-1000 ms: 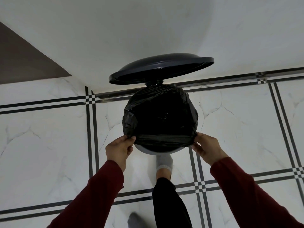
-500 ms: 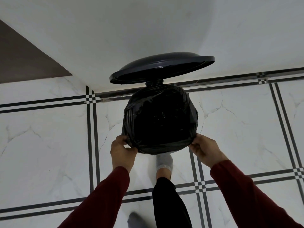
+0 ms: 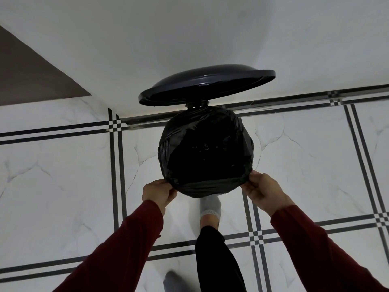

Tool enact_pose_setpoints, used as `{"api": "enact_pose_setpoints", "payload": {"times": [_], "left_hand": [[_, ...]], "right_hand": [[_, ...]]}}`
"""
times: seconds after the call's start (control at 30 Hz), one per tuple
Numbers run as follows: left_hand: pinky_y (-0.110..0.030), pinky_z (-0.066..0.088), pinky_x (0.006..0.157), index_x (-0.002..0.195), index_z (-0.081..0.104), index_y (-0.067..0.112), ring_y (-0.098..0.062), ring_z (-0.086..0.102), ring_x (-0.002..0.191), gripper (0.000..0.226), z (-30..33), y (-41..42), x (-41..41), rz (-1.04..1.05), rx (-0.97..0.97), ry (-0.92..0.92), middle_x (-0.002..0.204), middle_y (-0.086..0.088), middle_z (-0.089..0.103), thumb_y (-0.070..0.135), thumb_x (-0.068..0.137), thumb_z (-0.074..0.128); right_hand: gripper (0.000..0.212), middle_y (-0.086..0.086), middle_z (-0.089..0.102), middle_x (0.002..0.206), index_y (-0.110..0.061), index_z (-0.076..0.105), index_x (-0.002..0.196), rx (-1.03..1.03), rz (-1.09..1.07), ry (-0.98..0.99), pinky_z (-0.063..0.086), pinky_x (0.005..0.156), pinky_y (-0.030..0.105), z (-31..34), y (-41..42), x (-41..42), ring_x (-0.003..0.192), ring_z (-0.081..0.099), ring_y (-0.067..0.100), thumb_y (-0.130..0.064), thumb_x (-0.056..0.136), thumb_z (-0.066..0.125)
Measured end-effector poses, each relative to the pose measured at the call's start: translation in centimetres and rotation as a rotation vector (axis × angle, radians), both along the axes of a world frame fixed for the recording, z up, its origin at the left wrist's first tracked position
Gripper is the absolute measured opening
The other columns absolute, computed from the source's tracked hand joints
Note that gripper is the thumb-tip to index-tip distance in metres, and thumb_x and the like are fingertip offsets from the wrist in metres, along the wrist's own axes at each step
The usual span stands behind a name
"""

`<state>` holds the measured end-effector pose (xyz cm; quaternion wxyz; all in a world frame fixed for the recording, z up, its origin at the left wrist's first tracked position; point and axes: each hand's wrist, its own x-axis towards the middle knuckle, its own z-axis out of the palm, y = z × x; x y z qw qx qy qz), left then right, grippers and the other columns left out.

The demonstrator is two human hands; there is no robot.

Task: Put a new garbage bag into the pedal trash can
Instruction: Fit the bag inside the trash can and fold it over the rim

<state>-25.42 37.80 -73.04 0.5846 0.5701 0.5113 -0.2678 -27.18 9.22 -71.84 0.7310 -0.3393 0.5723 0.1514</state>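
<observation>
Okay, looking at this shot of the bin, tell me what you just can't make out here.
Head view, the only one:
- Trash can body and rim: wrapped by the black garbage bag, none of it shows.
- Pedal: hidden under the bag's front edge and the socked foot.
- Bag interior: too dark to see.
- Fingertips of the left hand and right hand: tucked against the bag edge.
- Lid underside: seen edge-on.

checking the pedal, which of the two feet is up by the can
The foot in the white sock, just under the bag-covered rim between both hands. The grey-socked foot stays back at the bottom edge.
</observation>
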Motion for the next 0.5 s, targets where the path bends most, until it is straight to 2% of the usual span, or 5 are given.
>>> {"api": "enact_pose_setpoints", "payload": {"times": [0.1, 0.23, 0.33, 0.4, 0.5], "left_hand": [[-0.021, 0.061, 0.061, 0.109, 0.066, -0.003, -0.018, 0.067, 0.085, 0.019, 0.7, -0.3, 0.2, 0.107, -0.147, 0.016, 0.098, -0.012, 0.068, -0.011, 0.096, 0.054], [-0.035, 0.059, 0.081, 0.102, 0.071, 0.004, -0.028, 0.067, 0.094, 0.023, 1.4, -0.1, -0.6, 0.226, -0.276, 0.086, 0.112, -0.010, 0.070, -0.003, 0.091, 0.052], [-0.040, 0.058, 0.087, 0.091, 0.067, 0.011, -0.033, 0.066, 0.101, 0.018, 2.0, 0.4, -1.2, 0.253, -0.415, 0.055, 0.114, -0.002, 0.071, 0.005, 0.090, 0.051], [-0.033, 0.060, 0.083, 0.107, 0.074, 0.009, -0.028, 0.064, 0.101, 0.025, 2.1, 0.5, -1.5, 0.244, -0.468, 0.016, 0.115, -0.001, 0.072, 0.002, 0.095, 0.054], [-0.020, 0.060, 0.071, 0.131, 0.068, 0.009, -0.016, 0.064, 0.096, 0.038, 1.5, 0.5, -2.0, 0.291, -0.491, -0.053, 0.120, -0.005, 0.071, -0.005, 0.101, 0.051]], "right_hand": [[0.046, 0.014, 0.072, 0.109, 0.003, 0.067, 0.114, 0.000, 0.012, -0.007, 0.062, 0.065, 0.027, -0.7, 0.3, 0.2, 0.093, 0.070, 0.024, 0.020, 0.093, 0.029], [0.051, 0.014, 0.070, 0.105, 0.002, 0.068, 0.106, 0.041, 0.002, -0.022, 0.063, 0.063, 0.026, -1.5, 0.8, 0.5, 0.090, 0.068, 0.024, 0.024, 0.089, 0.025], [0.042, 0.015, 0.069, 0.110, 0.004, 0.067, 0.112, 0.127, -0.064, -0.097, 0.060, 0.087, 0.030, -1.0, 0.4, -0.1, 0.098, 0.067, 0.024, 0.016, 0.091, 0.034], [0.039, 0.015, 0.069, 0.113, 0.006, 0.066, 0.117, 0.179, -0.138, -0.142, 0.057, 0.093, 0.031, -0.9, -0.1, -0.7, 0.098, 0.068, 0.024, 0.010, 0.090, 0.038], [0.035, 0.014, 0.073, 0.117, 0.005, 0.067, 0.119, 0.229, -0.161, -0.177, 0.059, 0.091, 0.031, -1.0, -0.2, -1.2, 0.102, 0.073, 0.023, 0.008, 0.096, 0.041]]}}
